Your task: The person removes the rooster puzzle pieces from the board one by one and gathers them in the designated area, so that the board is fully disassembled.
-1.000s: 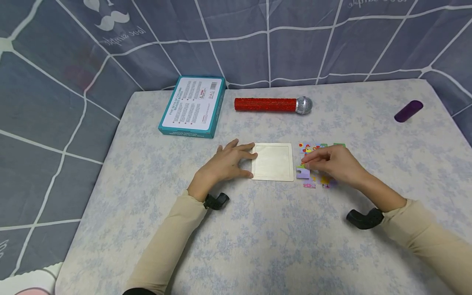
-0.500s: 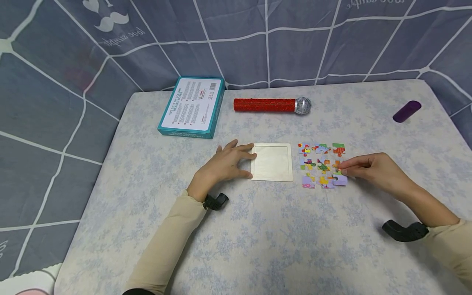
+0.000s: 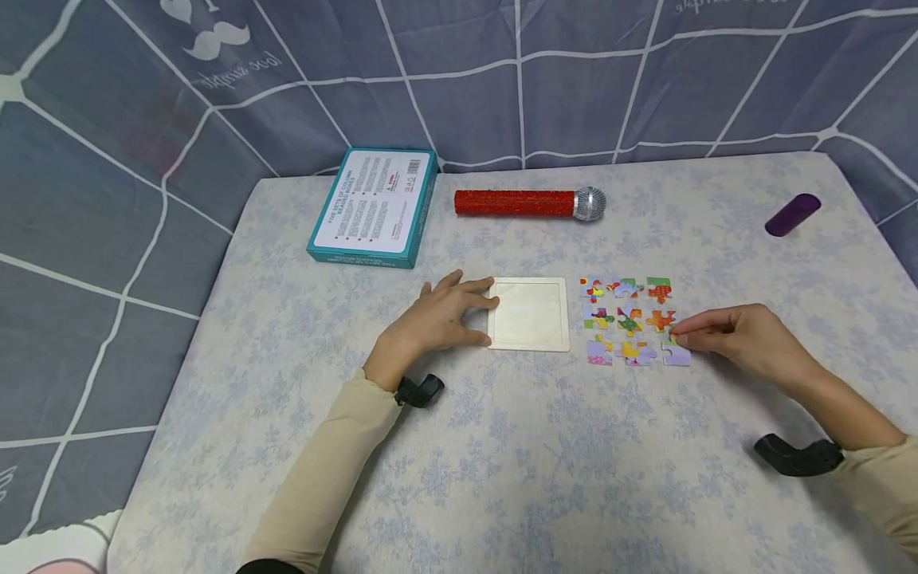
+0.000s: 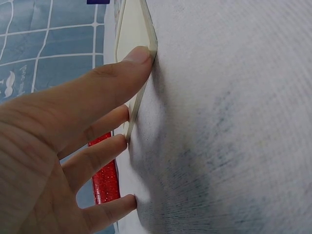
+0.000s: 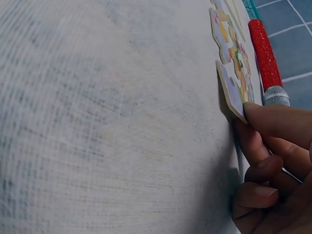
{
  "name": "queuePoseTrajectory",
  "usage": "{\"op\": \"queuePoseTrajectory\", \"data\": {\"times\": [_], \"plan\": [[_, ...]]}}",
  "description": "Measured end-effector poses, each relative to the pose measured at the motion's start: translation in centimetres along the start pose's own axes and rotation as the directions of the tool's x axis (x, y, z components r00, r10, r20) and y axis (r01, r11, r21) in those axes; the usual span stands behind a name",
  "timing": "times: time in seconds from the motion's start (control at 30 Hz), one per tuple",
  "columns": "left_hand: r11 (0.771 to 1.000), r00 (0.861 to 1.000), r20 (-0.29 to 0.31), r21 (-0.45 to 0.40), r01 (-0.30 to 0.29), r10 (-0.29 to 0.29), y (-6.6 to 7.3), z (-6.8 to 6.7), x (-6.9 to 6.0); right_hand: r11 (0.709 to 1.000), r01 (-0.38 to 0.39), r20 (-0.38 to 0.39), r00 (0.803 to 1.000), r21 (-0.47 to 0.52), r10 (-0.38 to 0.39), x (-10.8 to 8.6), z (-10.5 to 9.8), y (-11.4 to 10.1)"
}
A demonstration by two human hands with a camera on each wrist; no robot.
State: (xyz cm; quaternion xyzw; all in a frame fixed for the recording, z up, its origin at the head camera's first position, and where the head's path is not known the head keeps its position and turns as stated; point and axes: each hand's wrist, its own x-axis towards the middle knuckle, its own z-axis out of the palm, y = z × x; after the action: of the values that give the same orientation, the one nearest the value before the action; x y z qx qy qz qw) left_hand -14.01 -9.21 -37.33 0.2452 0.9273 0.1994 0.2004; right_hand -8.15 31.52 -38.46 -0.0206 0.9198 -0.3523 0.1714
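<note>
My right hand pinches a light purple puzzle piece between thumb and fingertips, at the lower right corner of the loose pieces. In the right wrist view the same puzzle piece is tilted, one edge raised above the cloth. Several colourful puzzle pieces lie in spaced rows to its left. My left hand has its fingers spread along the left edge of a pale square puzzle tray. Seen from the left wrist, the thumb touches a corner of the tray and two fingertips meet its edge.
Behind the tray lies a red glittery microphone with a silver head. A teal and white box is at the back left, and a dark purple cylinder at the back right. A grey-blue checked curtain hangs behind the table.
My right hand has moved right with the purple piece, from the left side of the puzzle pieces to the lower right corner, uncovering the rows. The left hand has stayed on the tray.
</note>
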Motion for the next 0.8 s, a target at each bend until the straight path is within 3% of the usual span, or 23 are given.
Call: {"op": "queuePoseTrajectory", "data": {"times": [0.37, 0.57, 0.8], "plan": [[1.000, 1.000, 0.002, -0.006, -0.001, 0.001, 0.0, 0.0, 0.1, 0.996, 0.051, -0.129, 0.990, -0.077, -0.061, -0.5, 0.9, -0.5], [1.000, 1.000, 0.008, -0.002, 0.000, 0.000, 0.1, 0.1, 0.1, 0.993, 0.052, -0.152, 0.986, -0.110, -0.068, -0.8, 1.1, -0.3], [1.000, 1.000, 0.016, 0.005, 0.003, -0.004, 0.0, 0.2, 0.1, 0.997, 0.027, -0.200, 0.979, -0.077, -0.042, -0.6, 0.5, -1.1]]}}
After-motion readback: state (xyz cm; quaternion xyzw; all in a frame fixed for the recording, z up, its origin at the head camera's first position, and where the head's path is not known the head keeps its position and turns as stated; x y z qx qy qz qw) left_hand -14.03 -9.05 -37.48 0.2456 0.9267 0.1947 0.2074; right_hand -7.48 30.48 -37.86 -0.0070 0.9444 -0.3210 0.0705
